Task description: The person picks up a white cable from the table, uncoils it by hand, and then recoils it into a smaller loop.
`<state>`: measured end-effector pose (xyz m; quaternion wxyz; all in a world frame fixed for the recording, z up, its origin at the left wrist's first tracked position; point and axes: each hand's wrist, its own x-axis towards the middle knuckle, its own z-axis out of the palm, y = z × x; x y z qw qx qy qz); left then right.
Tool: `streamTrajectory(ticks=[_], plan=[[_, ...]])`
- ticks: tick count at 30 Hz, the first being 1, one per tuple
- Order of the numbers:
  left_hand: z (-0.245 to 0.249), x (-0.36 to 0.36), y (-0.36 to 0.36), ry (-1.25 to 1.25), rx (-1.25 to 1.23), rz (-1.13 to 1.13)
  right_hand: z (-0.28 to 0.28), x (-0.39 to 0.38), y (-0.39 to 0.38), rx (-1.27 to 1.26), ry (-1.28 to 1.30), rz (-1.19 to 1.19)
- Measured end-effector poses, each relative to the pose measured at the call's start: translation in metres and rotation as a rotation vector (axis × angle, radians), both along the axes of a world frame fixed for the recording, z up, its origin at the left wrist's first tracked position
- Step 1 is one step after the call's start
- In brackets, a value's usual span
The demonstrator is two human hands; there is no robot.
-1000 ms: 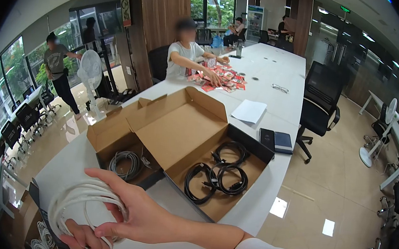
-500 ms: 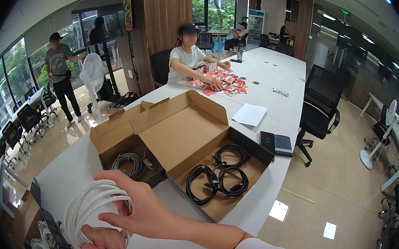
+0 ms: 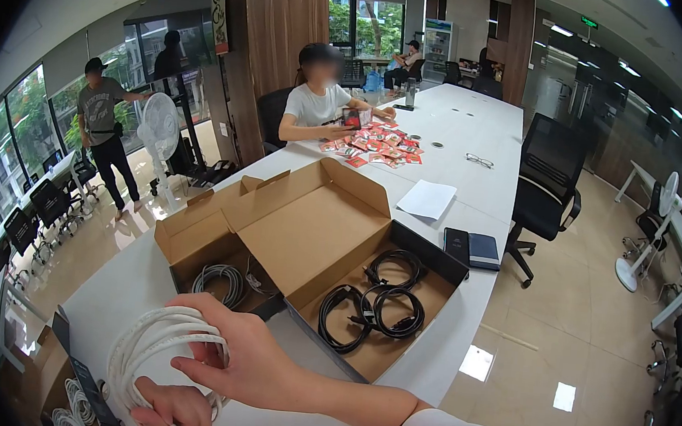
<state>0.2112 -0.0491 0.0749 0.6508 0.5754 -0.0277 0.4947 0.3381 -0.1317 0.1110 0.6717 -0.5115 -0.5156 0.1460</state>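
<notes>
A coil of white cable (image 3: 129, 354) hangs over the near end of the table, gripped by both hands. My right hand (image 3: 234, 346) reaches in from the right and curls its fingers over the top of the loops. Lower down, my left hand (image 3: 178, 409) is closed at the inner side of the coil, its fingertips partly hidden. Just beyond is an open cardboard box (image 3: 422, 348) with several coiled black cables (image 3: 397, 310) inside. Left of it, a second open box (image 3: 181, 257) contains a coiled grey cable (image 3: 221, 282).
At the lower left, another box (image 3: 83, 373) holds more white coils (image 3: 76, 405). A phone (image 3: 456, 245), a notebook (image 3: 483, 250), paper (image 3: 426, 198) and glasses (image 3: 479, 160) lie farther along. A co-worker (image 3: 315, 104) sits by red packets (image 3: 384, 145); a chair (image 3: 550, 176) stands right.
Both hands stay on the white coil and shift only slightly. The seated co-worker's hand has drawn back from the middle of the red packets toward their near side.
</notes>
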Motion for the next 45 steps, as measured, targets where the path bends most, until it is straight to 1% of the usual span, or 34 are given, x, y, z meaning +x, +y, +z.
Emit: streamTrajectory(ticks=[3, 6, 9, 12, 15, 16, 19, 22, 31, 34, 37, 40, 43, 44, 45], plan=[[0.000, 0.003, -0.001, -0.014, -0.112, 0.044, -0.002, 0.000, 0.002, 0.034, -0.011, -0.008], [0.002, 0.004, 0.001, -0.011, -0.120, 0.066, 0.000, 0.002, 0.000, -0.001, -0.008, 0.029], [0.007, 0.004, 0.000, -0.055, -0.236, 0.133, -0.005, 0.009, 0.004, 0.024, -0.156, 0.048], [0.014, 0.002, 0.003, -0.120, -0.243, 0.146, -0.009, 0.021, 0.001, -0.045, -0.360, 0.009], [0.023, 0.004, 0.004, -0.194, -0.335, 0.226, -0.009, 0.028, 0.000, 0.143, -0.381, -0.126], [0.023, 0.003, 0.006, -0.197, -0.313, 0.203, -0.004, 0.030, -0.005, 0.107, -0.382, -0.143], [0.022, 0.002, 0.010, -0.198, -0.270, 0.157, -0.002, 0.033, -0.008, 0.171, -0.416, -0.340], [0.022, 0.004, 0.006, -0.185, -0.271, 0.154, -0.003, 0.033, -0.009, 0.166, -0.383, -0.345], [0.020, 0.005, 0.006, -0.192, -0.262, 0.139, -0.001, 0.028, -0.010, 0.212, -0.425, -0.354], [0.022, 0.006, 0.005, -0.191, -0.242, 0.126, 0.003, 0.023, -0.018, 0.277, -0.503, -0.419], [0.021, 0.005, 0.003, -0.194, -0.223, 0.122, 0.005, 0.015, -0.031, 0.480, -0.588, -0.525], [0.020, 0.005, 0.003, -0.200, -0.222, 0.142, 0.006, 0.015, -0.033, 0.559, -0.281, -0.339], [0.019, 0.006, 0.004, -0.221, -0.235, 0.153, 0.005, 0.024, -0.027, 0.406, 0.200, -0.047], [0.019, 0.006, 0.004, -0.218, -0.235, 0.155, 0.006, 0.027, -0.026, 0.385, 0.263, 0.037], [0.018, 0.007, 0.004, -0.214, -0.235, 0.156, 0.006, 0.027, -0.024, 0.386, 0.250, 0.026]])
